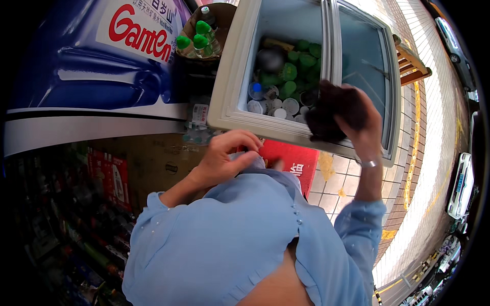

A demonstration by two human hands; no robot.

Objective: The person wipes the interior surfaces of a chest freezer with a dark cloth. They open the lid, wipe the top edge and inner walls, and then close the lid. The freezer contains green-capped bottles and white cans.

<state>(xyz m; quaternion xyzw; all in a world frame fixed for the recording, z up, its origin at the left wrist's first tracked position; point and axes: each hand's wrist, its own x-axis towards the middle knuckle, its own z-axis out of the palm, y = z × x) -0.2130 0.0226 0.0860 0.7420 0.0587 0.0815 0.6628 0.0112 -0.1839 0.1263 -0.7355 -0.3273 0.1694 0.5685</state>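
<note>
My right hand (361,124) grips a crumpled dark cloth (333,111), held over the front edge of a chest freezer (224,103). The cloth covers part of the divider between the freezer's two halves. My left hand (233,151) is in front of the freezer's near rim, close to my waist, fingers bent and thumb apart, holding nothing. In the freezer's left half lie green-capped bottles (289,72), white-lidded containers (291,106) and a blue-capped bottle (257,90). A glass pane (361,57) covers the right half.
A large blue Ganten bottle display (103,80) stands at the left. Beside the freezer, a carton (229,17) holds several bottles with green caps (203,27). Wrapped water bottles (199,124) and a cardboard box (160,160) sit lower left. Right are a wooden bench (411,61) and parked cars (461,185).
</note>
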